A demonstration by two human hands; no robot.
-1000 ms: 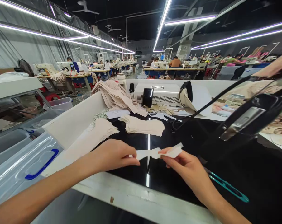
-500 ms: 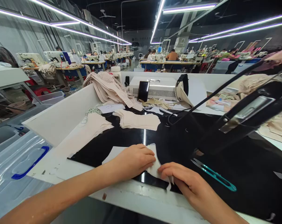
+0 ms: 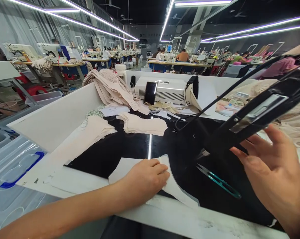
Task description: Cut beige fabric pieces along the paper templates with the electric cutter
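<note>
My left hand (image 3: 147,179) lies palm down over a pale, flat garment-shaped piece (image 3: 181,191) with grey edges at the black work surface's front. Its fingers stretch over the piece and press it down; the thumb is hidden. At the right, my right hand (image 3: 271,169) is raised with fingers apart, nothing held. Those fingers are close to the underside of a slanted black device (image 3: 261,106) with a metal plate and cable; I cannot tell whether they touch. Teal thread snips (image 3: 219,181) lie on the black surface between the hands.
Stacked cream fabric pieces (image 3: 142,124) and another stack (image 3: 97,127) lie behind my left hand. Farther back are heaped fabric strips (image 3: 110,88), a phone (image 3: 150,93) and a white vented box (image 3: 171,91). Clear plastic bins (image 3: 15,166) stand left. People work at sewing machines beyond.
My right hand has left the pale piece and moved up and right to the black device. The piece's right part now lies spread out. My left hand stays on it.
</note>
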